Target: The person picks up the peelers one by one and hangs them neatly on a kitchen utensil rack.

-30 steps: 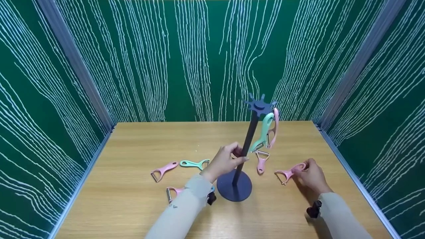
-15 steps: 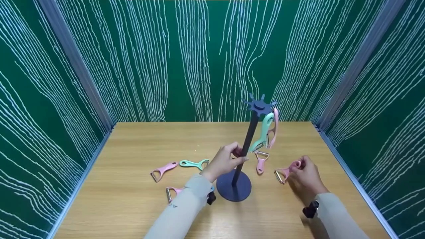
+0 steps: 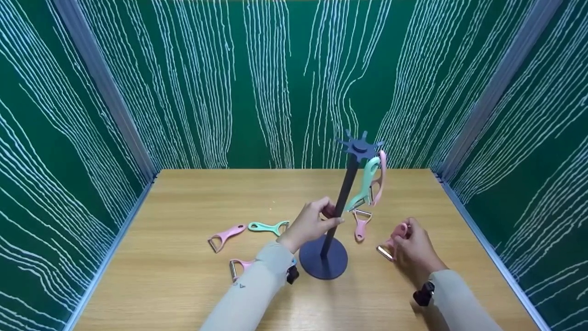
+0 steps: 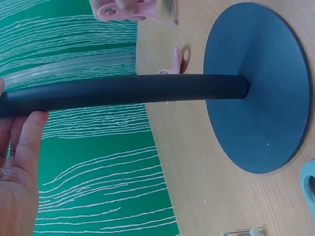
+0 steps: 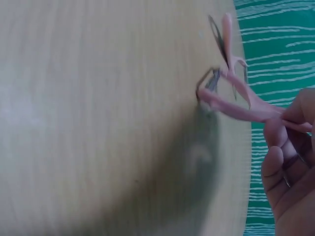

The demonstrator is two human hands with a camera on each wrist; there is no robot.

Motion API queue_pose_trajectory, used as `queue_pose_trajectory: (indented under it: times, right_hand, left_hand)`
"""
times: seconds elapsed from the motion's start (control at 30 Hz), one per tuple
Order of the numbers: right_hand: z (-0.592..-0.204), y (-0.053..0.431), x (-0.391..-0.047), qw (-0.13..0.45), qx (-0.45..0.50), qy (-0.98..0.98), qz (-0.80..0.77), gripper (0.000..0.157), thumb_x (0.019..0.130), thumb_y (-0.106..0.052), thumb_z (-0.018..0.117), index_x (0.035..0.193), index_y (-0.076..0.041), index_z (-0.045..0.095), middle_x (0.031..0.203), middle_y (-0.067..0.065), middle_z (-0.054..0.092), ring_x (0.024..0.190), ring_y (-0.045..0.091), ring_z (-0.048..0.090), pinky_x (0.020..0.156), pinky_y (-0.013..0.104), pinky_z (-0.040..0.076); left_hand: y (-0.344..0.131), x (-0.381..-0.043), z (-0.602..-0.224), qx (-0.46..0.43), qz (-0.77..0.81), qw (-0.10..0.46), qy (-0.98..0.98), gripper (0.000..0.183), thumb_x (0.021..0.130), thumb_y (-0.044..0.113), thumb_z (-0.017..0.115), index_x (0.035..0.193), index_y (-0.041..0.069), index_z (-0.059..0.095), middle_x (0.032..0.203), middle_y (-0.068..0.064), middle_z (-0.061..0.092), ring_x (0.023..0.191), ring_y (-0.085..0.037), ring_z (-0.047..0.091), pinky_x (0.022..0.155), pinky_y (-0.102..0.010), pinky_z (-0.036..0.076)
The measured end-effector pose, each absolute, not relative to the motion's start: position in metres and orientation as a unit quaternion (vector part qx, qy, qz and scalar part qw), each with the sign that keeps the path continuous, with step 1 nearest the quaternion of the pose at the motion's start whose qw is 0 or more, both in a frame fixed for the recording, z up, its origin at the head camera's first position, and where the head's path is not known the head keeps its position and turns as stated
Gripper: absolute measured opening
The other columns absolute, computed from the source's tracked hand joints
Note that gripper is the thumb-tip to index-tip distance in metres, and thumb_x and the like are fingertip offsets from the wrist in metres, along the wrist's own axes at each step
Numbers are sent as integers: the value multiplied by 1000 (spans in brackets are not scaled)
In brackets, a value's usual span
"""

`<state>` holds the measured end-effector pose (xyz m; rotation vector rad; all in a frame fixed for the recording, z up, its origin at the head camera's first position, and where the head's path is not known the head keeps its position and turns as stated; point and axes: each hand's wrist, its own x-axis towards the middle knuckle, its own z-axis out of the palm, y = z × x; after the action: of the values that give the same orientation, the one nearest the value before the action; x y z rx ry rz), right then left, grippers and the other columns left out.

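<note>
My left hand (image 3: 308, 225) grips the dark pole (image 3: 347, 184) of an upright stand with a round base (image 3: 324, 264) and a star-shaped hook top (image 3: 359, 147). In the right wrist view, my right hand (image 5: 295, 162) pinches a pink peeler (image 5: 238, 110) by its handle, blade end pointing away from the fingers. The head view has this peeler tilted close over the table, right of the stand. A green peeler (image 3: 367, 179) and a pink peeler (image 3: 382, 172) hang from the hook top's right side. Below them, another pink peeler (image 3: 360, 228) lies on the table.
Left of the stand lie a pink peeler (image 3: 226, 236) and a green peeler (image 3: 268, 227). My left forearm partly covers another pink peeler (image 3: 239, 265) and a bit of something blue (image 3: 294, 261). Green white-streaked walls (image 3: 266, 92) enclose the wooden table (image 3: 220, 188).
My right hand has shifted left toward the stand with the pink peeler, whose blade end has turned downward. The left hand stays on the pole.
</note>
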<state>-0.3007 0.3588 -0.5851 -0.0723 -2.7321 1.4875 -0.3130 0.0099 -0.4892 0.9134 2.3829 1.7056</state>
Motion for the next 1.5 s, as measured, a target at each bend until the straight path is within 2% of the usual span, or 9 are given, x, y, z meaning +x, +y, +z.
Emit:
queue_pose_trajectory:
  times: [0.17, 0.4, 0.6, 0.8, 1.0, 1.07, 1.17, 1.23, 1.5]
  right_hand:
    - [-589, 353, -299, 56, 17, -903, 426, 35, 93, 11, 72, 118, 3, 50, 110, 24, 68, 101, 29, 66, 77, 18, 51]
    - [-588, 346, -299, 24, 7, -900, 435, 36, 97, 6, 72, 129, 5, 56, 117, 24, 69, 108, 31, 64, 84, 19, 52]
    - [-586, 342, -297, -21, -16, -877, 480, 14, 102, 0, 71, 114, 4, 76, 109, 16, 72, 103, 26, 65, 82, 17, 56]
    - [-585, 338, -295, -37, 7, -869, 493, 9, 108, -5, 65, 111, 0, 71, 106, 12, 69, 100, 22, 64, 81, 19, 56]
    - [-581, 334, -290, -21, -12, -870, 493, 7, 104, -7, 68, 104, -1, 71, 110, 15, 73, 102, 23, 66, 83, 18, 56]
    - [-580, 332, -289, 6, -13, -866, 501, 5, 100, -2, 68, 95, -1, 68, 109, 17, 76, 98, 19, 69, 75, 18, 57]
    - [-577, 327, -287, 48, -1, -854, 518, 18, 96, 6, 68, 83, -3, 59, 101, 19, 79, 87, 12, 72, 56, 20, 53]
    - [-575, 325, -286, 57, 4, -844, 533, 19, 95, 8, 69, 83, -2, 57, 95, 19, 78, 79, 12, 71, 49, 21, 49]
    - [-562, 318, -284, 48, 13, -845, 533, 12, 103, 3, 63, 95, 0, 55, 89, 15, 70, 76, 22, 66, 52, 22, 48]
  left_hand:
    - [11, -313, -489, 292, 559, 39, 775, 12, 103, 15, 77, 111, 10, 70, 101, 0, 75, 92, -6, 67, 82, -24, 63]
    - [11, -312, -489, 294, 562, 36, 772, 11, 103, 14, 77, 110, 10, 70, 100, -1, 75, 90, -6, 67, 81, -24, 63]
    - [11, -312, -488, 292, 562, 40, 773, 11, 103, 14, 77, 110, 10, 70, 101, 0, 75, 91, -6, 68, 83, -25, 63]
    - [11, -312, -488, 290, 564, 42, 772, 11, 103, 13, 77, 111, 10, 70, 101, 0, 75, 92, -6, 67, 83, -25, 63]
    - [11, -313, -489, 293, 563, 36, 772, 11, 102, 12, 77, 110, 10, 70, 101, -1, 76, 91, -5, 67, 82, -24, 63]
    - [11, -313, -489, 296, 560, 33, 773, 11, 102, 12, 77, 110, 9, 70, 101, -3, 76, 90, -5, 67, 82, -23, 62]
    - [11, -313, -489, 299, 557, 28, 774, 11, 102, 11, 78, 109, 8, 70, 101, -5, 76, 90, -5, 67, 82, -23, 61]
    - [11, -313, -489, 298, 558, 28, 774, 11, 102, 11, 77, 109, 8, 70, 101, -5, 77, 90, -5, 67, 82, -22, 61]
    - [12, -313, -490, 300, 559, 30, 772, 10, 102, 11, 77, 110, 9, 70, 102, -5, 76, 91, -6, 67, 82, -22, 61]
